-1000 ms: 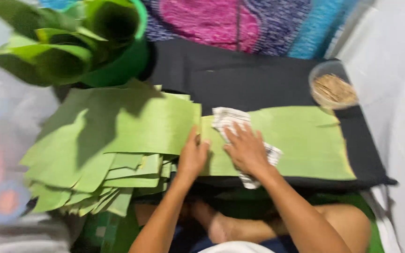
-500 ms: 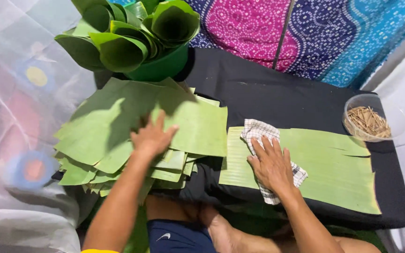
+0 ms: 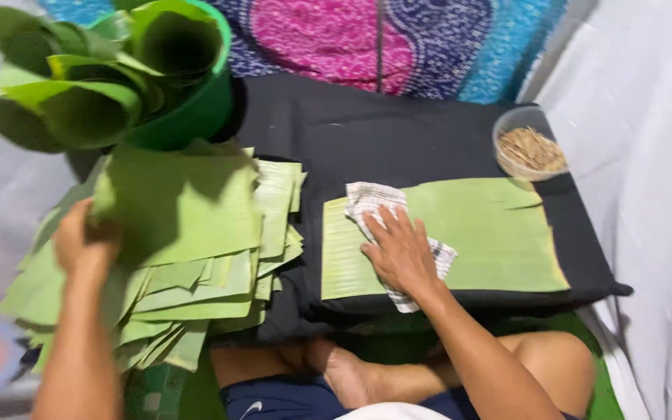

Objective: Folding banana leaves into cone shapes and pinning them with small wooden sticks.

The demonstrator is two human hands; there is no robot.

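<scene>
We see the right hand [image 3: 402, 253] lying flat, fingers spread, on a checked cloth [image 3: 375, 204] that sits on a banana leaf [image 3: 491, 233] laid across the black bench [image 3: 367, 128]. Left hand [image 3: 85, 241] grips the edge of the top leaf [image 3: 184, 202] on the leaf stack [image 3: 196, 288], lifted a bit. Behind the stack, a green bucket [image 3: 196, 117] w/ rolled leaves [image 3: 79, 101] crowds the left side. Far right corner: clear bowl [image 3: 529, 144] of small sticks, just beside the flat leaf. Bare foot [image 3: 348, 373] below the bench's front edge.
</scene>
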